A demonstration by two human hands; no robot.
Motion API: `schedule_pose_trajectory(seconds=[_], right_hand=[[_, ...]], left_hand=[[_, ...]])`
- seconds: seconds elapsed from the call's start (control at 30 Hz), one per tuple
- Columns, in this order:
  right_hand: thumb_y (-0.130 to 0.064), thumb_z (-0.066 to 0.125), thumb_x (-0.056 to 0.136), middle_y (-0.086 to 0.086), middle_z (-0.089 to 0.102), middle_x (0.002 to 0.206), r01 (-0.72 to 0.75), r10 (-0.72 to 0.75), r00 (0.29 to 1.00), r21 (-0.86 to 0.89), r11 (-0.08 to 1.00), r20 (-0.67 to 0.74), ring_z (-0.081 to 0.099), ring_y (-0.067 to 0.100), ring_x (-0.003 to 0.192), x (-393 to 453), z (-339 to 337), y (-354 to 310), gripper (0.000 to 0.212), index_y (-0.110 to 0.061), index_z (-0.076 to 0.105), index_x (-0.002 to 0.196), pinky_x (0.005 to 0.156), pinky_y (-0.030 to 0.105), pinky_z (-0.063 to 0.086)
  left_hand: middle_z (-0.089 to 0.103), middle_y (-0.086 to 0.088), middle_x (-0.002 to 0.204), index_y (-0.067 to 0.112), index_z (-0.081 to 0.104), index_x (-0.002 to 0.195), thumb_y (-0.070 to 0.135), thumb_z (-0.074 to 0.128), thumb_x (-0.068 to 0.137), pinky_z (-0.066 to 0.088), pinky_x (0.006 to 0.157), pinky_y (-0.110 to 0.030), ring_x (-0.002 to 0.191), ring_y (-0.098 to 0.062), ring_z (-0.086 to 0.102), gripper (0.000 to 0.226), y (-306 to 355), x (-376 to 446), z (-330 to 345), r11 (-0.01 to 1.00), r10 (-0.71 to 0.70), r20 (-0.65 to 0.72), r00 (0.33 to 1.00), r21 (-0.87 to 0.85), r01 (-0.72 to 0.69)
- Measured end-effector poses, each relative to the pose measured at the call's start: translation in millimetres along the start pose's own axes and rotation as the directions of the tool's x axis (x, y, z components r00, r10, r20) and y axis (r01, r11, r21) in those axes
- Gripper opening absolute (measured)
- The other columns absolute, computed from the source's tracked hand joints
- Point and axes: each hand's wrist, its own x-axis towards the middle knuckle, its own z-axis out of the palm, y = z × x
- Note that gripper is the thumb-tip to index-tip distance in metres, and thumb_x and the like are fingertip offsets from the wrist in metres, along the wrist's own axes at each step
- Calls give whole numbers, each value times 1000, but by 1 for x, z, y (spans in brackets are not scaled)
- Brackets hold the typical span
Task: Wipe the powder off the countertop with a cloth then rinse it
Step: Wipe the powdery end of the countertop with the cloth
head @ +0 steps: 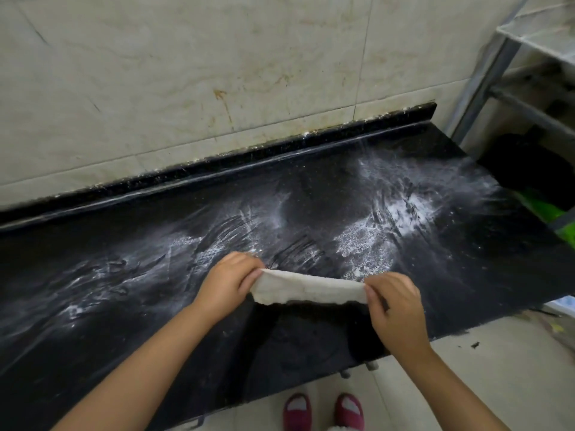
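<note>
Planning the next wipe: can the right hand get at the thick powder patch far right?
Probably yes: nothing stands between the right hand and the powder patch, but it grips the cloth.

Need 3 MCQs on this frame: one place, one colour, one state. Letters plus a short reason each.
1. Where is the powder thickest on the countertop?
A. right part
B. left end
C. front edge

2. What colour is the cloth?
A. blue
B. off-white
C. green

3. How is the cloth held?
A. flat on the counter
B. stretched between both hands
C. balled in one hand

Key: 1 A, the densest white patch lies on the right. 2 B, it is pale cream. 3 B, the left hand and the right hand each pinch an end.
</note>
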Motion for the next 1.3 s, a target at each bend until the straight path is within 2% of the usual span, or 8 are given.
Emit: schedule_pose_trajectory(seconds=[0.2,0.33,0.43,0.6,0.87,1.0,1.17,1.3], right_hand=[[-22,44,86,-6,59,66,20,-73,959,191,981,275,48,6,68,30,-25,5,22,-10,62,79,63,4,36],[-5,56,88,-13,57,65,-207,33,780,208,956,625,52,3,60,49,-34,11,29,-28,54,71,59,9,38],[-6,53,90,-8,54,64,-266,142,677,61,962,722,49,7,58,64,-22,14,34,-30,47,67,56,13,37],[0,50,89,0,55,61,-545,383,572,-13,839,726,54,0,44,41,14,17,35,-22,49,62,57,20,46],[-1,48,92,6,61,79,-813,624,529,133,566,575,56,20,74,34,24,27,23,-12,60,76,75,34,50],[-2,40,96,11,61,92,-925,713,379,263,274,590,58,24,75,36,1,45,19,-11,56,100,66,27,47],[-2,46,92,12,64,93,-856,753,470,30,516,460,60,24,79,21,-27,70,18,-7,63,98,77,36,47],[-14,57,90,9,67,102,-595,581,634,-159,788,510,58,17,90,22,-21,62,17,-8,67,102,76,18,36]], left_hand=[[64,2,75,28,51,90,39,41,90,33,71,-4,76,-3,49,15,12,-8,-11,1000,-1,-68,998,17,2],[60,15,79,28,63,89,39,48,80,34,72,2,79,15,51,20,15,-9,-14,985,-116,22,993,-123,118],[54,18,69,11,69,91,21,63,84,37,65,-4,72,15,52,14,13,3,-8,935,-306,149,940,-140,327],[48,8,61,24,59,72,10,62,85,35,55,-10,57,-2,42,19,22,21,11,837,-493,212,844,-150,527],[49,11,65,5,65,99,16,61,86,35,57,-4,63,0,46,17,69,64,57,719,-601,189,776,-295,629],[60,-7,115,11,49,127,22,55,91,43,89,-23,104,-21,59,38,117,75,84,696,-437,457,775,-373,613],[52,-5,130,12,46,131,20,46,95,38,86,-21,110,-19,55,37,95,59,86,828,-440,406,801,-162,537],[57,-5,117,12,58,114,19,46,92,39,85,-26,108,-20,52,26,56,33,81,885,-464,322,825,123,449]])
